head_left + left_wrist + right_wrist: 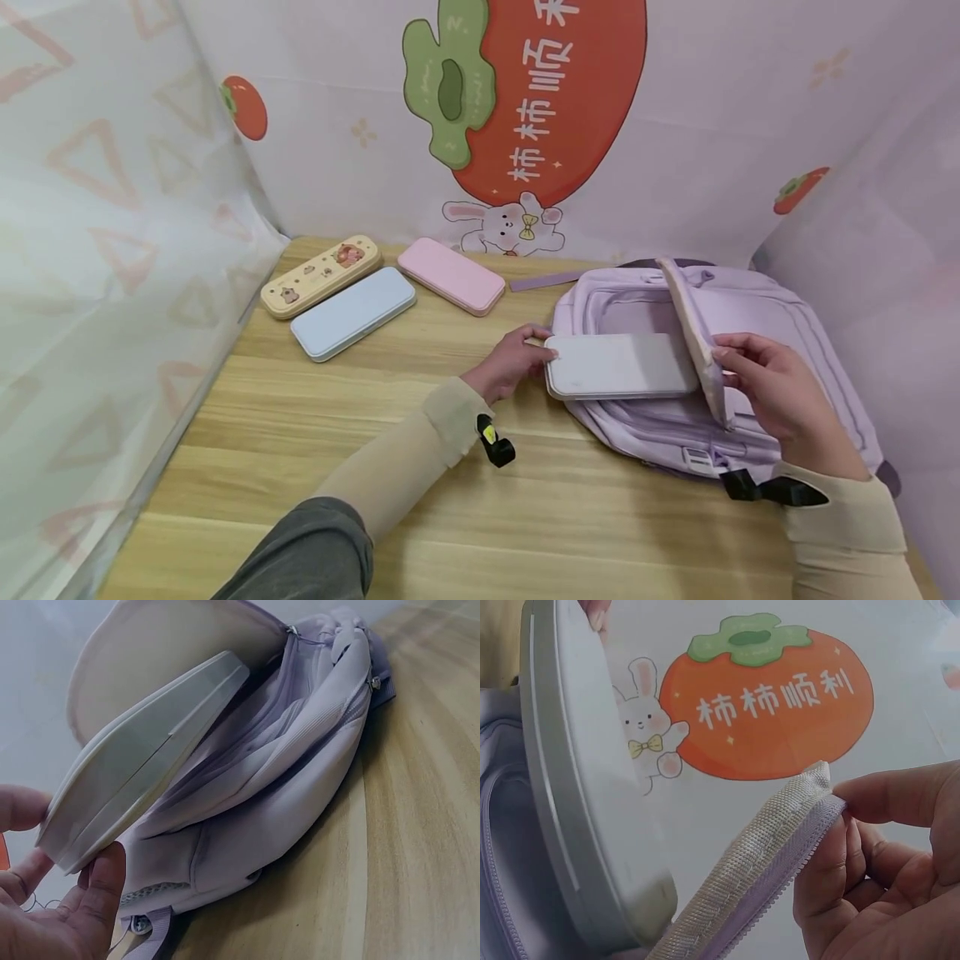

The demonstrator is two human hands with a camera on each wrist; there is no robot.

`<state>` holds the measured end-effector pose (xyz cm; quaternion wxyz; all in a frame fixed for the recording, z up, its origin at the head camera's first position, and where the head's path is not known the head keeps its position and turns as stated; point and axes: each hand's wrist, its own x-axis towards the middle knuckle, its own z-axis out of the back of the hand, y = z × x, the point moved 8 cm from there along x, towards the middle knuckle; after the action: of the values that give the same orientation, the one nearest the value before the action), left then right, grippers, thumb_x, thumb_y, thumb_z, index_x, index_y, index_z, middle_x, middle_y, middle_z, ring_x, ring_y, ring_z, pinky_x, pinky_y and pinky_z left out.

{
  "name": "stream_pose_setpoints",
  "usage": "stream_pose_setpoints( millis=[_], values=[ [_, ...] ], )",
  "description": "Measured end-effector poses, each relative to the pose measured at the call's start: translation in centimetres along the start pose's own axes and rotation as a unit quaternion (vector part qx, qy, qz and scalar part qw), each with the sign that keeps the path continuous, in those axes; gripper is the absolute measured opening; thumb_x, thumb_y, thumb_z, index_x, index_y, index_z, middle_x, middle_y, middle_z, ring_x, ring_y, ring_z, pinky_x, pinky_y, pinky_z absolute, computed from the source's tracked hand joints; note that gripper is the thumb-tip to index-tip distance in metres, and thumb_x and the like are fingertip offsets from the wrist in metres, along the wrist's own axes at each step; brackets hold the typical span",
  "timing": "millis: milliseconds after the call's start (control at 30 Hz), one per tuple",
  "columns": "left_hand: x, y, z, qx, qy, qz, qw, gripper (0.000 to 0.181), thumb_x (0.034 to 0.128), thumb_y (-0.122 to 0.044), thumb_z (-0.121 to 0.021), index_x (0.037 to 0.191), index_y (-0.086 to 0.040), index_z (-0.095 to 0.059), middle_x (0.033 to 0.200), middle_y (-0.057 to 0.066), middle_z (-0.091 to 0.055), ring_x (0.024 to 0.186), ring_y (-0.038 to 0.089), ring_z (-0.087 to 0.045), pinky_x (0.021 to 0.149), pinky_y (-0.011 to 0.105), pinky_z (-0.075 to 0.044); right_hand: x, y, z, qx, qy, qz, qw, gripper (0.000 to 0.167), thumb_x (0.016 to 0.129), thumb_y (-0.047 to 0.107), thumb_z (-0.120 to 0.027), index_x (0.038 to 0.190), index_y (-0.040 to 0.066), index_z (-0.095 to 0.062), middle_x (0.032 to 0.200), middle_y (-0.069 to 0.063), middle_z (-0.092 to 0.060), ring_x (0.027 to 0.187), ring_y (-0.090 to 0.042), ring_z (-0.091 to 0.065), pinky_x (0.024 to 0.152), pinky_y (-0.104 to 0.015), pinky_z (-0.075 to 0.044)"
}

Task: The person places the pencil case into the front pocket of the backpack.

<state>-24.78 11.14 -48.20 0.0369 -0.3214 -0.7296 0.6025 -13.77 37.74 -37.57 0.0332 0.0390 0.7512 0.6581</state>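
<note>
A white pencil case (618, 365) lies over the open front pocket of a lilac backpack (780, 308). My left hand (513, 362) grips its left end, thumb and fingers on opposite faces in the left wrist view, where the case (142, 754) slants toward the pocket. With my right hand (776, 383) I pinch the edge of the pocket flap (697, 342) and hold it raised. The right wrist view shows the flap's zipper teeth and pale woven edging (757, 859) between thumb and fingers. The case's right end is partly hidden behind the flap.
At the back left of the wooden table (360, 417) lie a cream pencil case with cartoon prints (322, 277), a light blue case (354, 312) and a pink case (452, 275). A purple strap (546, 281) extends from the backpack. Printed cloth (322, 150) encloses the table's back and sides.
</note>
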Motion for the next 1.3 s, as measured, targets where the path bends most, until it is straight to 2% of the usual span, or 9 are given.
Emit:
stream_pose_setpoints(
  millis=[133, 333, 400, 567, 733, 967, 1167, 1300],
  values=[
    [0.0, 0.1, -0.5, 0.009, 0.011, -0.001, 0.9999, 0.027, 0.0985, 0.006, -0.061, 0.125, 0.006, -0.055, 0.129, 0.011, -0.054, 0.077, 0.014, -0.06, 0.07, 0.028, -0.051, -0.1, 0.1, -0.7, -0.003, 0.005, 0.0, 1.0, 0.037, 0.102, -0.014, -0.05, 0.099, 0.013, -0.077, 0.091, 0.003, -0.067, 0.081, -0.006, -0.062, 0.065, -0.019, -0.052],
    [0.1, 0.2, -0.8, 0.037, 0.024, 0.005, 0.999, 0.032, 0.099, 0.004, -0.062, 0.13, 0.007, -0.057, 0.107, 0.01, -0.063, 0.075, 0.015, -0.059, 0.068, 0.026, -0.05, -0.4, 0.2, -1.7, -0.025, 0.014, -0.001, 0.9996, 0.037, 0.101, -0.014, -0.051, 0.1, 0.014, -0.076, 0.091, 0.003, -0.066, 0.08, -0.007, -0.06, 0.065, -0.019, -0.05],
    [0.2, 0.3, -0.9, 0.044, 0.024, 0.009, 0.9987, 0.032, 0.0989, 0.003, -0.062, 0.13, 0.006, -0.058, 0.105, 0.008, -0.063, 0.076, 0.015, -0.059, 0.068, 0.026, -0.049, -0.6, 0.2, -2.0, -0.033, 0.017, -0.002, 0.9993, 0.035, 0.102, -0.012, -0.052, 0.1, 0.014, -0.076, 0.091, 0.003, -0.066, 0.08, -0.007, -0.06, 0.066, -0.019, -0.05],
    [0.2, 0.3, -1.0, 0.047, 0.028, 0.015, 0.9984, 0.032, 0.0992, 0.002, -0.062, 0.131, 0.005, -0.058, 0.104, 0.008, -0.064, 0.077, 0.015, -0.06, 0.07, 0.025, -0.05, -1.2, 0.1, -2.3, -0.043, 0.024, -0.001, 0.9988, 0.031, 0.102, -0.01, -0.055, 0.101, 0.013, -0.075, 0.091, 0.001, -0.066, 0.08, -0.007, -0.06, 0.066, -0.02, -0.051],
    [0.1, 0.3, -1.0, 0.053, 0.031, 0.013, 0.9981, 0.033, 0.0994, 0.002, -0.062, 0.132, 0.006, -0.058, 0.105, 0.008, -0.064, 0.079, 0.015, -0.06, 0.07, 0.024, -0.051, -1.8, 0.1, -2.8, -0.049, 0.041, 0.011, 0.9979, 0.035, 0.101, -0.013, -0.051, 0.103, 0.012, -0.075, 0.091, 0.001, -0.066, 0.08, -0.007, -0.06, 0.066, -0.02, -0.052],
    [0.0, 0.2, -1.7, 0.084, 0.042, 0.012, 0.9955, 0.035, 0.0993, 0.0, -0.064, 0.133, 0.005, -0.059, 0.109, 0.011, -0.067, 0.081, 0.014, -0.062, 0.071, 0.025, -0.052, -2.2, 0.0, -3.3, -0.042, 0.055, 0.031, 0.9971, 0.038, 0.1, -0.016, -0.049, 0.104, 0.011, -0.075, 0.092, 0.002, -0.068, 0.08, -0.007, -0.06, 0.066, -0.019, -0.052],
    [-0.3, -0.2, -2.7, 0.09, 0.048, 0.009, 0.9948, 0.032, 0.0987, 0.0, -0.065, 0.13, 0.004, -0.062, 0.108, 0.012, -0.068, 0.081, 0.015, -0.065, 0.074, 0.028, -0.056, -2.1, -0.2, -3.2, -0.047, 0.045, 0.025, 0.9976, 0.038, 0.101, -0.016, -0.049, 0.103, 0.012, -0.075, 0.092, 0.001, -0.066, 0.079, -0.007, -0.059, 0.066, -0.019, -0.051],
    [-0.4, 0.1, -3.2, 0.087, 0.05, 0.016, 0.9948, 0.032, 0.0979, -0.001, -0.067, 0.129, 0.004, -0.062, 0.105, 0.011, -0.069, 0.078, 0.018, -0.067, 0.072, 0.03, -0.057, -2.1, -0.4, -3.1, -0.046, 0.035, 0.021, 0.9981, 0.034, 0.101, -0.014, -0.051, 0.103, 0.011, -0.075, 0.091, -0.001, -0.064, 0.079, -0.008, -0.059, 0.065, -0.02, -0.05]
  ],
)
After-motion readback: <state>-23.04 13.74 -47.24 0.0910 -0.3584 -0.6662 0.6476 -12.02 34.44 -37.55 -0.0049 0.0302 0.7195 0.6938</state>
